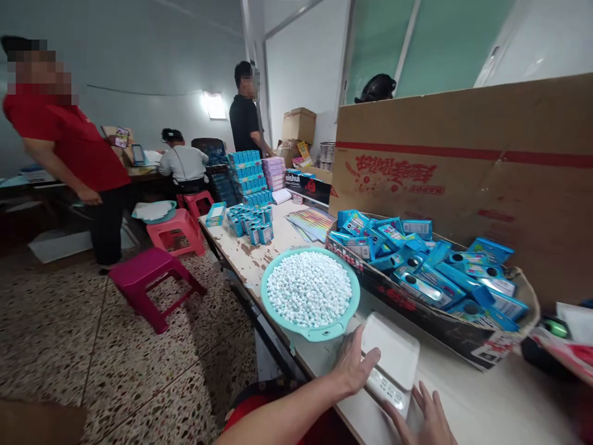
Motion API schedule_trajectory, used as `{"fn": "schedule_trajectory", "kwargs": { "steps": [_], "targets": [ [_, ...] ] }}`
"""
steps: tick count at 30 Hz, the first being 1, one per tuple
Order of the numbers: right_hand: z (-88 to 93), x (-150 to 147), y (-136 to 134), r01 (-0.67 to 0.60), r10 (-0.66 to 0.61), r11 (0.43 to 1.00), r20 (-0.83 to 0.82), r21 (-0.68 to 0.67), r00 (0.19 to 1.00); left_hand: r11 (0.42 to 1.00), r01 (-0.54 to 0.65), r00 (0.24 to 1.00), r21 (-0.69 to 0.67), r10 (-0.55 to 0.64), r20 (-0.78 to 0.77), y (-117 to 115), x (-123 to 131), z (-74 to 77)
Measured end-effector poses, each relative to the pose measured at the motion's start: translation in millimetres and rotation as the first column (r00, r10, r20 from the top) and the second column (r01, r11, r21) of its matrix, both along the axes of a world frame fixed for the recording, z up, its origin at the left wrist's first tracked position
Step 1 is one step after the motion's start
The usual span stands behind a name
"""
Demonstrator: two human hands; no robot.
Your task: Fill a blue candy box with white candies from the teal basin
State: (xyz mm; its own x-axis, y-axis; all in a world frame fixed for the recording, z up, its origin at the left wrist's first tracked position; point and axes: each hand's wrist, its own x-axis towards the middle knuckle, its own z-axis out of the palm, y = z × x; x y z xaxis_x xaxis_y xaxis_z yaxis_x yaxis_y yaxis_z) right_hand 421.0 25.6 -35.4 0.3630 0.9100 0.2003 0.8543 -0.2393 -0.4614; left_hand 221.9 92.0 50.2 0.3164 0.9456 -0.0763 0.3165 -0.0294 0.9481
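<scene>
A white digital kitchen scale [391,352] lies on the table in front of me, its flat pan bare and its button panel toward me. My left hand [354,368] grips the scale's left side, the thumb reaching over the panel. At the near right corner of the scale, my right hand [428,417] has its fingers stretched apart, and it holds nothing. Just beyond my left hand stands a turquoise basin [327,334] full of small white and pale blue pellets [309,288].
To the right, a cut-down carton [430,327] holds many blue packets [407,259] before a tall cardboard box [463,179]. Blue boxes [250,179] are stacked farther along the table [241,253]. Left are stools [148,266] and a person in red [88,148]; other people are behind.
</scene>
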Motion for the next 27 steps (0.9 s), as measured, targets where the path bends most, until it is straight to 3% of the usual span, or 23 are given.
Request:
{"fn": "schedule_trajectory", "kwargs": {
  "steps": [3, 5, 9, 13, 16, 22, 27],
  "targets": [
    [0.3, -0.6, -13.1, -0.022, 0.022, 1.000, -0.008, -0.008, 1.000, 0.997, -0.018, 0.998, 0.073, 0.022, -0.053, -4.9, 5.0, -9.3],
    [4.6, -7.3, -22.8, -0.026, 0.025, 0.998, 0.018, 0.056, 1.000, 0.992, -0.017, 0.998, 0.124, 0.025, -0.064, -5.0, 6.1, -17.4],
    [29.8, -22.2, -47.4, -0.017, -0.008, 0.973, 0.107, 0.229, 0.994, 0.961, -0.099, 0.993, 0.257, 0.113, -0.043, -9.5, -5.8, -28.0],
    [60.5, -19.9, -74.0, 0.016, -0.092, 0.926, 0.184, 0.377, 0.979, 0.855, -0.155, 0.970, 0.495, 0.226, -0.085, -20.1, -32.6, -28.8],
    [68.9, -12.9, -88.6, 0.042, -0.152, 0.911, 0.240, 0.409, 0.959, 0.757, -0.123, 0.949, 0.642, 0.279, -0.146, -25.6, -47.6, -26.3],
    [62.5, -11.6, -96.9, 0.072, -0.181, 0.914, 0.244, 0.400, 0.953, 0.640, -0.004, 0.978, 0.768, 0.162, -0.131, -37.0, -49.6, -13.8],
    [64.8, -15.3, -95.2, 0.073, -0.163, 0.925, 0.215, 0.373, 0.963, 0.551, 0.155, 0.976, 0.820, 0.043, -0.213, -44.6, -51.1, -11.0]
  ]
}}
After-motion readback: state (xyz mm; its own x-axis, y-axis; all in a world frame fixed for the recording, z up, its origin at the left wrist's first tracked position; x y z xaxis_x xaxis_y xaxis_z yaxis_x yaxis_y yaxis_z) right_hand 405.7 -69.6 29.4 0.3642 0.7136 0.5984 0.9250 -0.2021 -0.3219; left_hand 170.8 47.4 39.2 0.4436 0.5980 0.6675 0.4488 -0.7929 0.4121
